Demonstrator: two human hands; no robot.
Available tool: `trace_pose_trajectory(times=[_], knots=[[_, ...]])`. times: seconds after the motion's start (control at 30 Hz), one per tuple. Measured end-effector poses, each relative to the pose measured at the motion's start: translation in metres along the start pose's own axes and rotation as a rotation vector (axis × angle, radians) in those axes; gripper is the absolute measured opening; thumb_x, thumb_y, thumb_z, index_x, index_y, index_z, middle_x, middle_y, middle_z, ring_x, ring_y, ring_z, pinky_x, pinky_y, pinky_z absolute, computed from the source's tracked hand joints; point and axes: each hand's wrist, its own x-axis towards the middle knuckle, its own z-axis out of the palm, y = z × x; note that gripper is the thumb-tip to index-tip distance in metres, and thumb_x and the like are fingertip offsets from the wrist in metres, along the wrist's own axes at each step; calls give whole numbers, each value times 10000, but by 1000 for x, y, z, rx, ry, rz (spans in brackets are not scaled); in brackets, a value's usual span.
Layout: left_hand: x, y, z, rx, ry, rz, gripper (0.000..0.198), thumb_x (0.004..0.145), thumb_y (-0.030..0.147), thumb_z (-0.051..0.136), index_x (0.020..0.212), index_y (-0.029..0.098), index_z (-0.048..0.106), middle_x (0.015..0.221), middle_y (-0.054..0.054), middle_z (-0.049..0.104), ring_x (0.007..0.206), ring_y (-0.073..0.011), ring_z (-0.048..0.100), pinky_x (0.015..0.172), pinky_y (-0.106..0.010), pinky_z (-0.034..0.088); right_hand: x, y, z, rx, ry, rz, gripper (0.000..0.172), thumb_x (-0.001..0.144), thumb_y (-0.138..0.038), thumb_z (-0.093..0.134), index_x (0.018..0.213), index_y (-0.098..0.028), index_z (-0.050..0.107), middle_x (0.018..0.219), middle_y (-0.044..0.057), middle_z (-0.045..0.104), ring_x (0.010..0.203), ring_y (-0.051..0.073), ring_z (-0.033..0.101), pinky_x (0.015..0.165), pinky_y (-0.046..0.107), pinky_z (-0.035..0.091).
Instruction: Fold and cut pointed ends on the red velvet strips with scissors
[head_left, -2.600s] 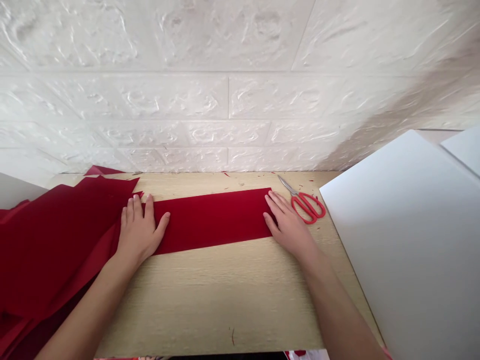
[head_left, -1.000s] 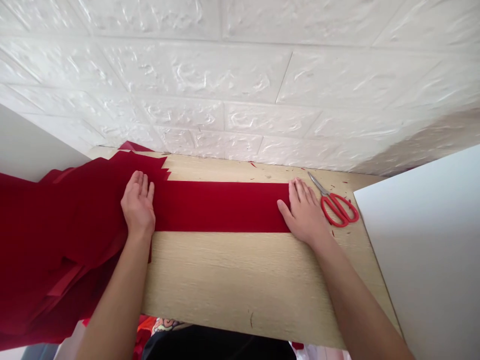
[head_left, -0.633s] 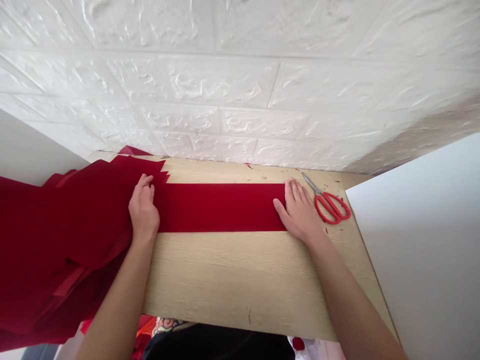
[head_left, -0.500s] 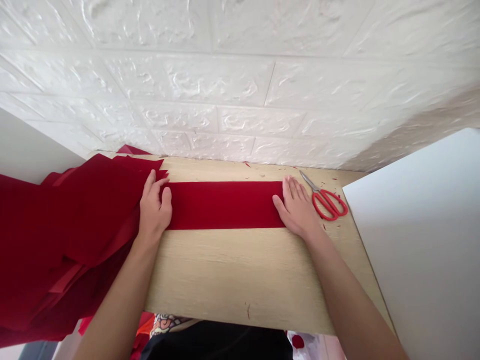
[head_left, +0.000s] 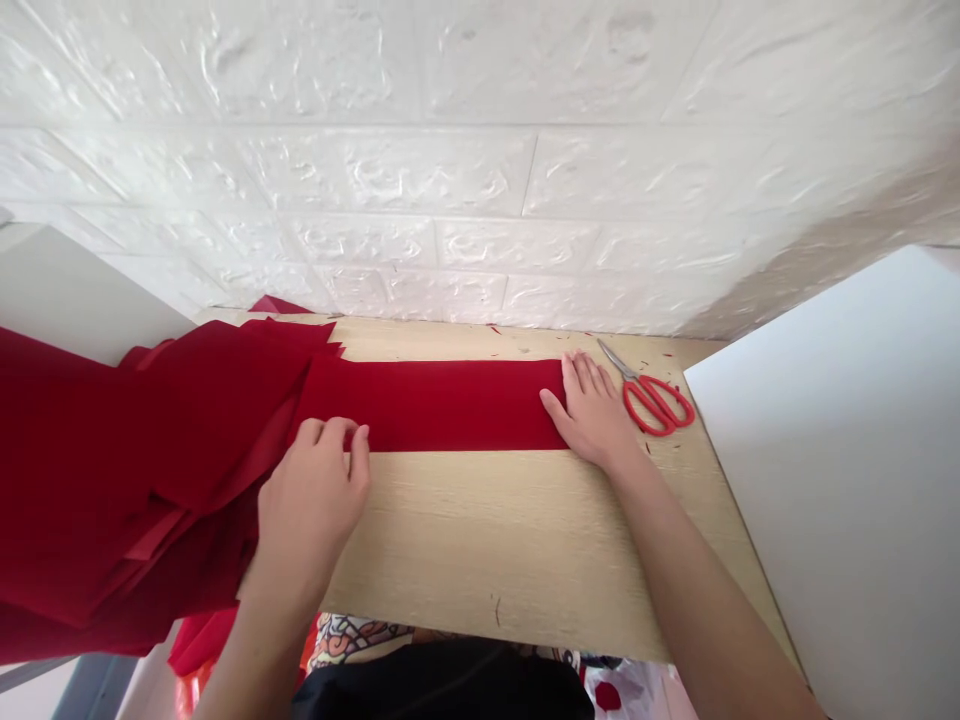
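A long strip of dark red paper (head_left: 442, 405) lies flat across the wooden table (head_left: 487, 530), parallel to the wall. My right hand (head_left: 596, 420) rests flat on the strip's right end, fingers stretched out and together. My left hand (head_left: 315, 495) sits at the strip's near edge toward its left end, fingers curled down onto that edge beside a pile of red sheets (head_left: 127, 460). Whether the fingers pinch the edge or only press on it does not show.
Red-handled scissors (head_left: 649, 395) lie just right of my right hand, blades toward the wall. A large white board (head_left: 847, 470) covers the table's right side. The red sheet pile hangs off the left edge. A white brick-pattern wall (head_left: 450, 200) backs the table.
My left hand has slid from the top of the strip down to its near edge and curled its fingers there. My right hand has stayed on the strip's right end.
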Motion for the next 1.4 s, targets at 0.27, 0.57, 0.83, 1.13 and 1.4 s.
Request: trace_pose_trajectory(times=[0.27, 0.57, 0.83, 1.13, 1.4], knots=[[22, -30, 6, -57, 93, -256, 517, 970, 456, 359, 1333, 174, 596, 1254, -281, 637, 813, -467, 695, 659, -612, 525, 1, 7, 11, 53, 87, -41, 784, 1035, -526, 217, 1633, -20, 243, 1686, 220, 319, 1591, 327, 257, 1294, 550, 212], [29, -27, -9, -90, 27, -353, 592, 908, 586, 469, 1296, 184, 662, 1203, -246, 713, 1043, -520, 672, 814, -653, 539, 1, 6, 11, 43, 80, -20, 762, 1045, -512, 197, 1635, -34, 259, 1692, 206, 311, 1596, 299, 249, 1300, 524, 212], [36, -25, -10, -109, 10, -395, 680, 878, 640, 494, 1350, 175, 650, 1088, -242, 740, 1043, -512, 675, 835, -657, 538, 1, 7, 12, 40, 97, -30, 771, 1042, -539, 206, 1625, -43, 299, 1685, 213, 322, 1591, 308, 259, 1294, 537, 217], [37, -25, -22, -155, 173, -335, 423, 848, 431, 537, 1189, 243, 702, 1070, -158, 771, 1023, -474, 682, 876, -653, 538, 2, 7, 12, 77, 86, -41, 798, 1041, -549, 203, 1618, -7, 302, 1691, 218, 291, 1598, 305, 236, 1306, 526, 192], [34, -40, -37, -127, 328, -302, 358, 840, 452, 531, 1113, 283, 690, 958, -105, 753, 961, -442, 681, 903, -632, 528, -1, 24, 8, 700, 245, 72, 786, 1042, -632, 148, 1668, -162, 224, 1750, 109, 177, 1622, 255, 134, 1309, 537, 170]])
